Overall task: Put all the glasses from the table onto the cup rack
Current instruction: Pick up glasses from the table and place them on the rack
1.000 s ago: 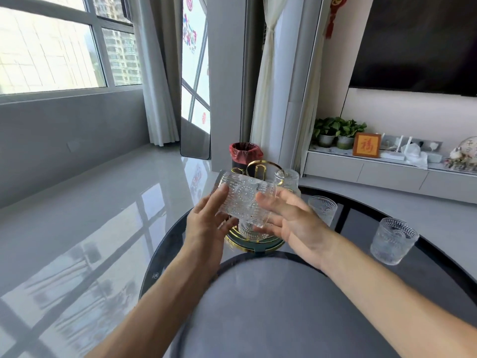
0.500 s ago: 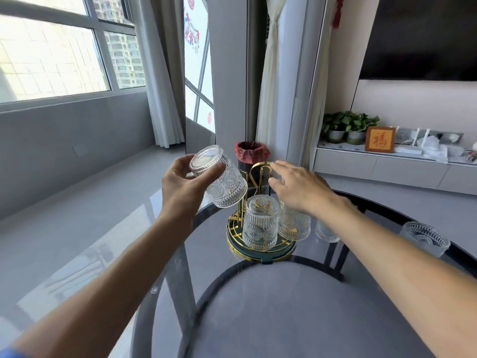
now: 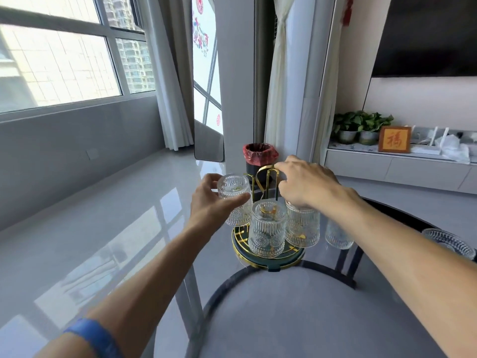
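A gold wire cup rack (image 3: 268,257) with a dark green round base stands on the far part of the glass table. Two embossed glasses hang upside down on it: a front glass (image 3: 267,232) and a right glass (image 3: 302,228). My left hand (image 3: 211,202) grips a third glass (image 3: 233,200), upside down at the rack's left side, over a prong I cannot see. My right hand (image 3: 302,184) rests on top of the rack by its gold loop handle (image 3: 268,177). Two more glasses stand on the table: one (image 3: 338,237) behind my right forearm, another (image 3: 449,244) at the right edge.
The round glass table (image 3: 284,319) has a dark frame, and its far edge lies just beyond the rack. On the floor behind stands a black bin with a red liner (image 3: 259,156). At the right, a low white cabinet (image 3: 397,166) carries plants and a framed sign.
My left hand has turned the glass mouth-down and lowered it from above the rack to the rack's left side. My right hand stays on the rack top. The camera has moved closer.
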`<action>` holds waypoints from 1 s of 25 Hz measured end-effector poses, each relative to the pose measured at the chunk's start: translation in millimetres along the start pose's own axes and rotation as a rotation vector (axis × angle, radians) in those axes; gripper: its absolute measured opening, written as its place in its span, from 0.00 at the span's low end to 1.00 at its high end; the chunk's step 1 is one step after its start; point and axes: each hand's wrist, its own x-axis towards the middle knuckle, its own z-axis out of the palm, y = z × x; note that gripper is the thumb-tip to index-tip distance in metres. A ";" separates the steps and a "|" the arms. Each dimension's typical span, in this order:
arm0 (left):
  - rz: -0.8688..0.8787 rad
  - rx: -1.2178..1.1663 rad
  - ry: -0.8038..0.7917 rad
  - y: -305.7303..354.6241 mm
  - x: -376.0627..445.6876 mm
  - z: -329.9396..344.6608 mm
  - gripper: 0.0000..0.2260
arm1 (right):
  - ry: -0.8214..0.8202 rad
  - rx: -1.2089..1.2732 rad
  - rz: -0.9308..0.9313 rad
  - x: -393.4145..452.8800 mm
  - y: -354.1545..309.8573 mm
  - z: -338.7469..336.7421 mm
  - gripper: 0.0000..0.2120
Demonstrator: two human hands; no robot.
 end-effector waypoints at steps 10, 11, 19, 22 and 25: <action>-0.020 0.124 -0.044 -23.4 -11.6 10.9 0.30 | 0.040 0.017 -0.016 -3.3 4.1 9.6 0.28; -0.031 0.115 -0.068 -22.0 -12.5 10.6 0.30 | 0.033 0.029 -0.023 -4.0 5.4 12.2 0.31; 0.684 0.410 -0.004 41.4 -104.3 37.9 0.33 | 0.286 0.262 0.054 -101.7 84.8 61.4 0.31; 0.732 0.394 -0.179 66.2 -137.5 89.6 0.36 | 0.320 0.231 0.150 -148.7 124.6 77.3 0.28; 0.680 0.435 -0.264 70.3 -149.7 143.3 0.39 | 0.401 0.186 0.216 -177.9 167.8 73.0 0.29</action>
